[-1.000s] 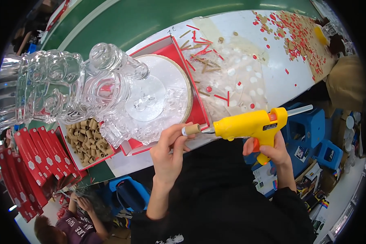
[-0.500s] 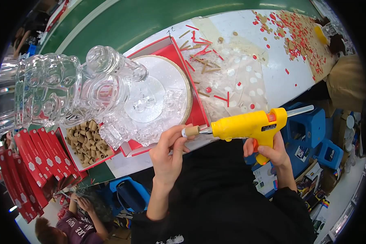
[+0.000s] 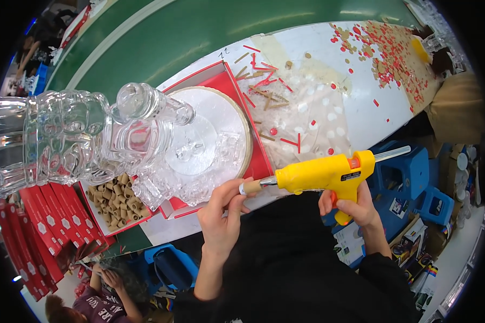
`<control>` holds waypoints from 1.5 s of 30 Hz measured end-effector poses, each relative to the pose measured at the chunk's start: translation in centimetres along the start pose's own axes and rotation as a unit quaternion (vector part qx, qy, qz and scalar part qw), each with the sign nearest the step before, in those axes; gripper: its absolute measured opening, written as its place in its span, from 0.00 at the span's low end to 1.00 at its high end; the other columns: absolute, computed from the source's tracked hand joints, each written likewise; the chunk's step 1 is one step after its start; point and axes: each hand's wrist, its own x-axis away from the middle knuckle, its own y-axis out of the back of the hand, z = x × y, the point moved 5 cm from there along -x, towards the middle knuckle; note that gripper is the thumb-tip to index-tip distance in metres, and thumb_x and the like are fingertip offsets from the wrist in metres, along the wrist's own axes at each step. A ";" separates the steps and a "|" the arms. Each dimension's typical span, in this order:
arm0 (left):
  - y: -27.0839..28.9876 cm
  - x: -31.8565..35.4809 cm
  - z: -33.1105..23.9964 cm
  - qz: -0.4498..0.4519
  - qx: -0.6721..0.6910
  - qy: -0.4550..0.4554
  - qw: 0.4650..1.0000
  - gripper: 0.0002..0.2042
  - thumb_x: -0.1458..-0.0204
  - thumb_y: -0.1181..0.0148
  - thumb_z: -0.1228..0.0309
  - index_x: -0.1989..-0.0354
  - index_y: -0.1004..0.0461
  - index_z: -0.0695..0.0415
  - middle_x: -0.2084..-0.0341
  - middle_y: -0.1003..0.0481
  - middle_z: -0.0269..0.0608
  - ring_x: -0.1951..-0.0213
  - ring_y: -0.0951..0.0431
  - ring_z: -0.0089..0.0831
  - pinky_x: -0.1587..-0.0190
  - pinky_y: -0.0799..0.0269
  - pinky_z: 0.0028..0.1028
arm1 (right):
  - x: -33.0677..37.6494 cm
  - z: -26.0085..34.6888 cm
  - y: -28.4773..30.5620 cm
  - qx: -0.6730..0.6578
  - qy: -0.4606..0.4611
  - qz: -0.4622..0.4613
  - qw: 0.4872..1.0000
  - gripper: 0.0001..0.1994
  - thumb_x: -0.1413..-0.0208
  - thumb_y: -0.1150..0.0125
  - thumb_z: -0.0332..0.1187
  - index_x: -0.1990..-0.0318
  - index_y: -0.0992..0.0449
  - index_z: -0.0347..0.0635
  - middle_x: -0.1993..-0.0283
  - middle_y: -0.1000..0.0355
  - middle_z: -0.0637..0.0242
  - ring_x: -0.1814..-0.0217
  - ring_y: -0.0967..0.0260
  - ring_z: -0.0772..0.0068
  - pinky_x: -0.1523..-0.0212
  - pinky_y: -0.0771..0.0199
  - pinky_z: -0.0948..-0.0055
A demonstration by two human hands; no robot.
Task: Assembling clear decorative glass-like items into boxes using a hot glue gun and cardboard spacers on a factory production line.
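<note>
My left hand pinches a short brown cardboard tube with a pale end, between thumb and fingers. Wrapped round the handle of a yellow glue gun is my right hand, its fingers by the trigger. The gun's metal nozzle meets the open end of the tube, and a clear glue stick juts from its back. Just beyond my left hand, a red box holds a white glittery disc with clear plastic pieces on and beside it.
Large clear moulded vessels stand at the left. Nearer are a tray of cardboard tubes and stacked red boxes. Red and brown strips and small discs litter the white table. A co-worker sits lower left; blue stools stand right.
The view has shifted, so the table's things appear lower. The glue gun sits slightly lower and further left in view, its nozzle still at the tube. Both hands keep their hold.
</note>
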 end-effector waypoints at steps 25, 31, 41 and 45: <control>-0.1 0.0 0.1 -0.006 0.008 -0.002 1.000 0.10 0.42 0.52 0.84 0.51 0.34 0.67 0.61 0.22 0.51 0.63 0.20 0.29 0.69 0.24 0.20 | 1.0 -0.2 0.1 0.011 -0.008 -0.026 1.000 0.28 0.52 0.40 0.35 0.43 0.41 0.37 0.71 0.28 0.61 0.72 0.28 0.70 0.65 0.24 0.69; 0.0 0.1 -0.1 -0.010 -0.010 -0.007 1.000 0.11 0.42 0.51 0.83 0.51 0.34 0.67 0.63 0.21 0.50 0.63 0.20 0.29 0.69 0.24 0.20 | 0.7 0.2 -0.2 0.028 -0.001 -0.029 0.999 0.28 0.52 0.40 0.35 0.44 0.41 0.37 0.73 0.30 0.61 0.72 0.28 0.71 0.66 0.24 0.70; 0.0 0.0 0.0 -0.048 -0.019 -0.017 0.999 0.12 0.48 0.42 0.84 0.54 0.29 0.64 0.70 0.20 0.45 0.74 0.20 0.23 0.73 0.25 0.19 | 1.2 0.2 -0.4 0.023 0.010 0.004 1.000 0.25 0.51 0.45 0.24 0.44 0.41 0.37 0.67 0.30 0.61 0.70 0.29 0.72 0.64 0.25 0.71; -0.1 -0.1 0.1 -0.052 -0.024 -0.021 0.998 0.12 0.48 0.42 0.83 0.54 0.30 0.64 0.70 0.20 0.45 0.74 0.20 0.23 0.73 0.25 0.18 | 1.6 0.5 -0.6 0.073 -0.003 -0.026 0.997 0.25 0.51 0.45 0.26 0.43 0.42 0.37 0.69 0.31 0.61 0.69 0.29 0.72 0.63 0.25 0.71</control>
